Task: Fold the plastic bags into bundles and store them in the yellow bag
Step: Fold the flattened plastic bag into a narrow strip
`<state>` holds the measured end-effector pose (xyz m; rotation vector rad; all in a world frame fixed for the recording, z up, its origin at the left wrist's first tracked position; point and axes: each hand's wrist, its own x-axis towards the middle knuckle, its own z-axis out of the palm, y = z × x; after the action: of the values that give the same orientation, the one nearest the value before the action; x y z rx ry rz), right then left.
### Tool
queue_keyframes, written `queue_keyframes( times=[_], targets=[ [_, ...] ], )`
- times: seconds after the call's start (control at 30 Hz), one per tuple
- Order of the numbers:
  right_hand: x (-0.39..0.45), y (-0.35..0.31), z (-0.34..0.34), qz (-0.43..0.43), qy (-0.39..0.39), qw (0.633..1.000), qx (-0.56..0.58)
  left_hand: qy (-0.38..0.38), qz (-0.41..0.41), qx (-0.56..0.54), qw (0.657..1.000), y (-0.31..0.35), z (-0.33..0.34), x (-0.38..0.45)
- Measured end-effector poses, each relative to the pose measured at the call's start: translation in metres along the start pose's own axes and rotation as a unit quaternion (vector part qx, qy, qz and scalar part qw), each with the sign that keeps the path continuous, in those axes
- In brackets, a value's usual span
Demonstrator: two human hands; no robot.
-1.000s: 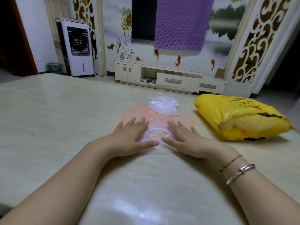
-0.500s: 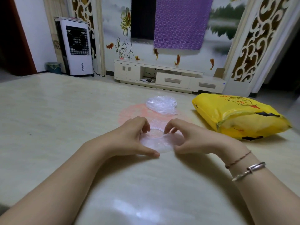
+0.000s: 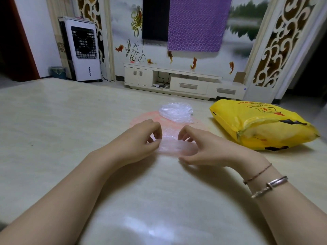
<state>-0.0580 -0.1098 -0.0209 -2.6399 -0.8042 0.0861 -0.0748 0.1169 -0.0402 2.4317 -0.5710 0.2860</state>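
On the table (image 3: 53,129), the crumpled bag (image 3: 176,112) lies left of the sack (image 3: 256,124).

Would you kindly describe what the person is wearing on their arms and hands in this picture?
Both forearms are bare, with no sleeves in view. The left hand and wrist carry nothing. Behind the right hand, the wrist wears a thin reddish-brown cord bracelet and, further up the arm, a silver metal bangle. No rings or gloves are visible.

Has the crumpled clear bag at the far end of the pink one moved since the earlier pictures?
No. The crumpled clear bag lies where it did, on the far edge of the pink bag, left of the yellow bag.
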Motion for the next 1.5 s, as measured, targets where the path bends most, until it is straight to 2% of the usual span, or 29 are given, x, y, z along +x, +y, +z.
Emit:
queue_keyframes(
  times=[0.1, 0.2, 0.27, 0.37, 0.43, 0.5, 0.7, 0.97, 1.1, 1.17, 1.23, 1.3, 1.37, 1.4, 1.5],
  targets=[
    [0.005, 0.000, 0.007, -0.035, 0.073, 0.995, -0.056, 0.002, -0.033, -0.017, 0.999, -0.001, 0.001, 0.001],
    [0.010, 0.006, 0.012, -0.034, 0.131, 0.991, -0.018, -0.035, -0.061, -0.014, 0.997, 0.000, 0.004, 0.000],
    [0.012, 0.013, 0.011, -0.026, 0.160, 0.987, 0.020, -0.042, -0.045, 0.017, 0.998, 0.000, 0.007, -0.001],
    [0.017, 0.022, 0.012, 0.003, 0.183, 0.979, 0.092, 0.014, -0.017, 0.035, 0.999, -0.003, 0.009, 0.001],
    [0.020, 0.023, 0.012, 0.037, 0.196, 0.965, 0.167, 0.058, -0.042, 0.016, 0.997, -0.004, 0.009, 0.005],
    [0.023, 0.024, 0.014, 0.071, 0.202, 0.957, 0.195, 0.083, -0.089, -0.015, 0.992, -0.005, 0.009, 0.008],
    [0.033, 0.023, 0.027, 0.149, 0.223, 0.954, 0.131, 0.120, -0.148, 0.024, 0.981, -0.011, 0.014, 0.016],
    [0.039, 0.016, 0.034, 0.178, 0.208, 0.960, -0.057, 0.078, -0.210, 0.218, 0.950, -0.012, 0.014, 0.020],
    [0.040, 0.019, 0.034, 0.196, 0.191, 0.961, -0.045, 0.077, -0.207, 0.242, 0.945, -0.013, 0.010, 0.016],
    [0.039, 0.019, 0.031, 0.173, 0.199, 0.964, 0.036, 0.089, -0.190, 0.208, 0.955, -0.016, 0.010, 0.015],
    [0.032, 0.016, 0.022, 0.127, 0.189, 0.957, 0.180, 0.127, -0.153, 0.104, 0.974, -0.016, 0.007, 0.017],
    [0.018, 0.009, 0.006, 0.084, 0.136, 0.917, 0.365, 0.153, -0.115, -0.061, 0.980, -0.008, 0.003, 0.022],
    [0.004, 0.002, -0.009, 0.055, 0.046, 0.848, 0.524, 0.100, -0.100, -0.229, 0.963, 0.004, -0.001, 0.024],
    [0.000, -0.001, -0.016, 0.041, 0.012, 0.824, 0.565, 0.055, -0.101, -0.280, 0.953, 0.009, -0.004, 0.023],
    [-0.004, -0.004, -0.026, 0.018, -0.012, 0.802, 0.597, -0.048, -0.096, -0.330, 0.938, 0.013, -0.004, 0.018]
  ],
)
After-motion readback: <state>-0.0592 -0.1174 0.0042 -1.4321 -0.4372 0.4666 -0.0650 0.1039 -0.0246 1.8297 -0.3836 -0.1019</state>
